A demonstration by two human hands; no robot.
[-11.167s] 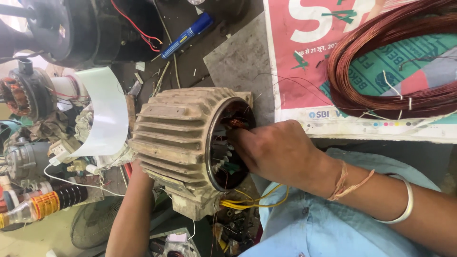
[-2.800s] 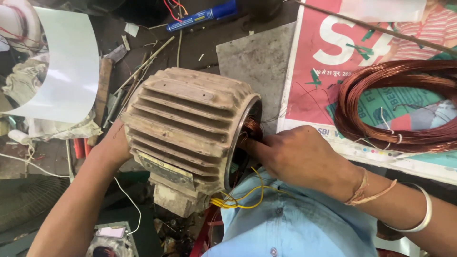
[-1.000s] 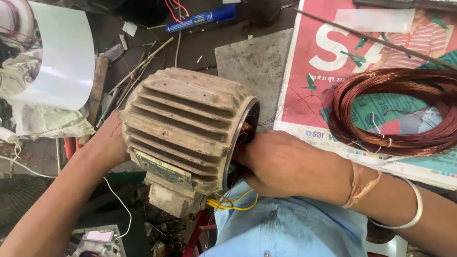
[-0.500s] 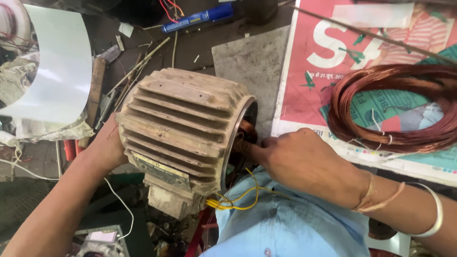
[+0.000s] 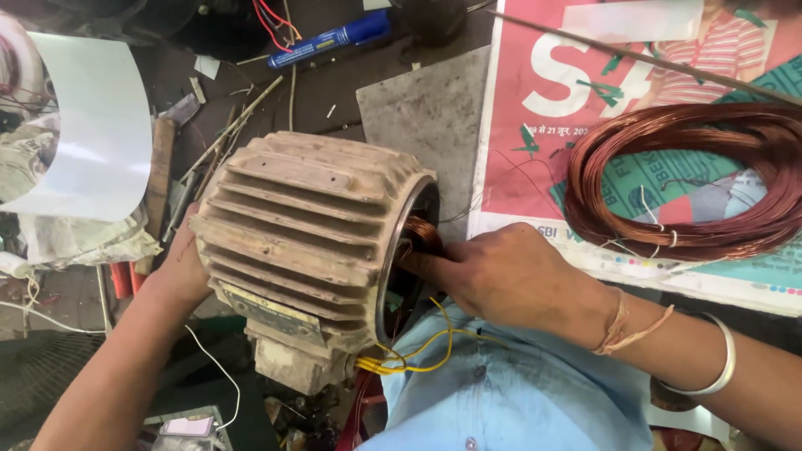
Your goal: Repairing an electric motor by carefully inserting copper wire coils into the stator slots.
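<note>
A beige ribbed electric motor housing (image 5: 309, 234) lies on its side in front of me, open end facing right. My left hand (image 5: 180, 267) presses against its closed left end and steadies it. My right hand (image 5: 501, 276) reaches into the open end, fingertips on the copper winding (image 5: 424, 235) just inside the rim; whether they pinch the wire is hidden. Yellow wires (image 5: 409, 355) hang out below the opening.
A large coil of copper wire (image 5: 693, 188) lies on a red and green printed sheet (image 5: 568, 92) at right. A grey metal plate (image 5: 434, 117) sits behind the motor. A blue tube (image 5: 330, 40), a curved white sheet (image 5: 79, 142) and scattered tools lie at left.
My right hand has stayed at the motor's opening, fingers shifting slightly on the winding. The view has drifted a little; the left hand holds the same spot.
</note>
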